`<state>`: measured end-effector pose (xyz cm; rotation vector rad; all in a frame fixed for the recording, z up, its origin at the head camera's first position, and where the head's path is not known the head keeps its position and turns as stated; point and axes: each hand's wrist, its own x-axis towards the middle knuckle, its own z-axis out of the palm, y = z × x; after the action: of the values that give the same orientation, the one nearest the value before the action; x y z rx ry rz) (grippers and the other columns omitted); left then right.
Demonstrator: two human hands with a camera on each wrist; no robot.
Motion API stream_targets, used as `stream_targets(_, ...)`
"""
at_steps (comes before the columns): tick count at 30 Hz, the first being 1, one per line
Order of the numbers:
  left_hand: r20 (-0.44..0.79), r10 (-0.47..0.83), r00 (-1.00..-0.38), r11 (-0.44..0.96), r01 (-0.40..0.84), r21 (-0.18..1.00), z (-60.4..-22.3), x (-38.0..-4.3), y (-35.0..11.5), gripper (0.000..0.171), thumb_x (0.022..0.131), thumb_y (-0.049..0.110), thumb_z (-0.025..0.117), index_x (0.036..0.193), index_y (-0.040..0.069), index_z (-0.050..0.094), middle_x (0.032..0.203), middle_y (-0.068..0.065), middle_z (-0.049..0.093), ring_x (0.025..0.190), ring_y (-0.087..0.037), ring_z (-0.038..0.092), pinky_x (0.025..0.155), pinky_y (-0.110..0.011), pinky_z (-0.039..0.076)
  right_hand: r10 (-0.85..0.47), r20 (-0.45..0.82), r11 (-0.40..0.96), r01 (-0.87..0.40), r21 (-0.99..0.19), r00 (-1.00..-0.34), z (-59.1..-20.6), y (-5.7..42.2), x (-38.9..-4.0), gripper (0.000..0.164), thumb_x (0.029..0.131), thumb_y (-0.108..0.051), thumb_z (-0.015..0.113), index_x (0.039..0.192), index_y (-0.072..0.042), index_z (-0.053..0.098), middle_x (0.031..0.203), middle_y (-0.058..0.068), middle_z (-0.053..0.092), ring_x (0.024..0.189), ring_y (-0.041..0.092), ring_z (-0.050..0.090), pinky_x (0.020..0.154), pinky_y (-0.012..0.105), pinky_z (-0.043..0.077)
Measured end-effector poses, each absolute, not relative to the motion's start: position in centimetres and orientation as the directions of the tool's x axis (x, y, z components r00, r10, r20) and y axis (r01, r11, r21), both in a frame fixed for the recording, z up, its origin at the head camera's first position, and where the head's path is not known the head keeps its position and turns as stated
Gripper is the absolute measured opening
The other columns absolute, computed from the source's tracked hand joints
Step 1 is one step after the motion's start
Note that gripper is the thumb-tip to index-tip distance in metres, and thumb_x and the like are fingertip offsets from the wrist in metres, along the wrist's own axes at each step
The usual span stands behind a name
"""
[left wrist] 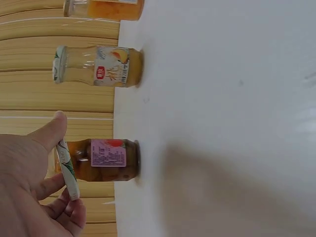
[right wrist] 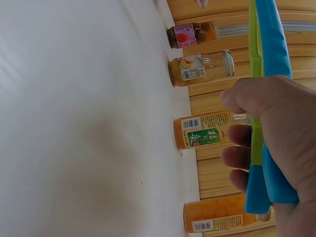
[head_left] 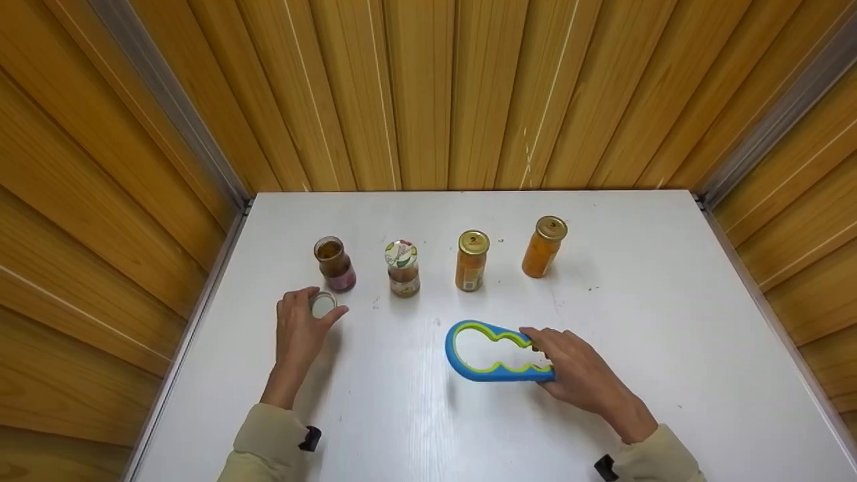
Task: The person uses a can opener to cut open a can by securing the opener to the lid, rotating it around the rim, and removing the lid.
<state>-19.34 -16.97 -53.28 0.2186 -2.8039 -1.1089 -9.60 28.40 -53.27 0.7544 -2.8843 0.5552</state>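
Between thumb and fingers, my left hand (head_left: 301,328) pinches a jar lid (head_left: 323,305), its pale inner side facing up in the head view. The lid's printed rim shows in the left wrist view. Just beyond it stands an uncovered dark jar (head_left: 337,265) with a pink label. My right hand (head_left: 581,368) grips the handles of a blue and green jar opener (head_left: 469,372), held above the table with its rounded end pointing left. No jar sits inside the opener's loop. In the right wrist view the fingers (right wrist: 237,154) curl round the handles.
A jar with a patterned white lid (head_left: 402,269) stands right of the dark jar. Two orange jars with gold lids, one nearer the middle (head_left: 471,261) and one farther right (head_left: 543,248), stand upright. Wood-look panels (head_left: 428,94) border the white table (head_left: 402,428).
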Motion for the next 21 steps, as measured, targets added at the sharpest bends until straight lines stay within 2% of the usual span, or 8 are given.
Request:
stream_targets(9,0.040,-0.178,-0.983,0.805,-0.122,0.581,-56.6,-20.4,-16.8,0.070,0.084,0.041,0.086,0.133,-0.003,0.060,0.127,-0.024,0.053,0.117,-0.038,0.049,0.096,-0.049,0.046,-0.442,0.166,0.816,-0.473,-0.332,-0.881,-53.1,28.4,-9.4,0.085,0.077,-0.024,0.094,0.148,-0.013,0.050,0.124,0.000,0.068,0.102,0.013,0.060,0.095,0.041,0.053)
stream_targets(21,0.003,-0.179,-0.984,0.830,-0.150,0.538,-58.5,-20.5,-16.9,0.070,0.086,0.040,0.084,0.135,-0.002,0.058,0.127,-0.023,0.051,0.113,-0.037,0.049,0.095,-0.050,0.045,-0.430,0.168,0.823,-0.462,-0.332,-0.887,-53.2,28.6,-9.4,0.087,0.075,-0.024,0.095,0.148,-0.014,0.049,0.122,-0.001,0.068,0.105,0.013,0.061,0.096,0.042,0.054)
